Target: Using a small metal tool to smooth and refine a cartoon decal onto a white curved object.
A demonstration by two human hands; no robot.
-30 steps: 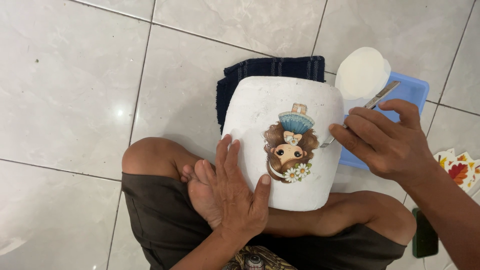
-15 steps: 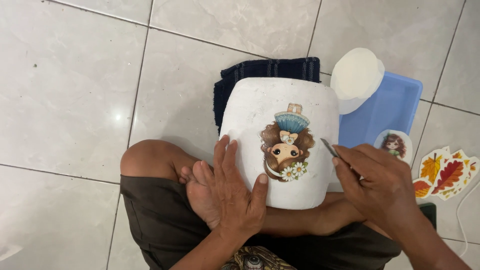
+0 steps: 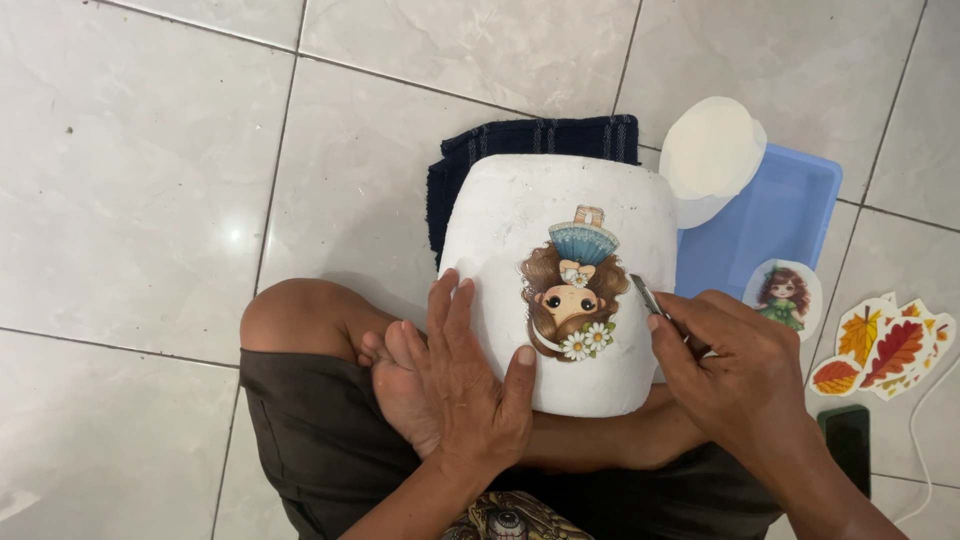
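Observation:
A white rounded pot point(image 3: 510, 215) lies on its side against my crossed legs. A cut-out picture of a brown-haired doll girl point(image 3: 572, 288) is stuck on its face. My left hand point(image 3: 468, 385) rests flat on the pot's lower left side, thumb near the picture. My right hand point(image 3: 735, 368) sits at the pot's right edge and pinches a thin metal tool point(image 3: 645, 295) whose tip points toward the picture.
A dark blue folded towel point(image 3: 500, 145) lies under the pot. To the right sits a blue tray point(image 3: 775, 225) with a white round lid point(image 3: 712, 150) and another doll cut-out point(image 3: 785, 295). Autumn-leaf cut-outs point(image 3: 880, 345), a dark phone point(image 3: 848, 440) and a white cable lie on the tile floor.
My right hand came down from the tray area to the pot's right edge with the metal tool. The view shifted, showing more of the tray and cut-outs. The left hand stayed put.

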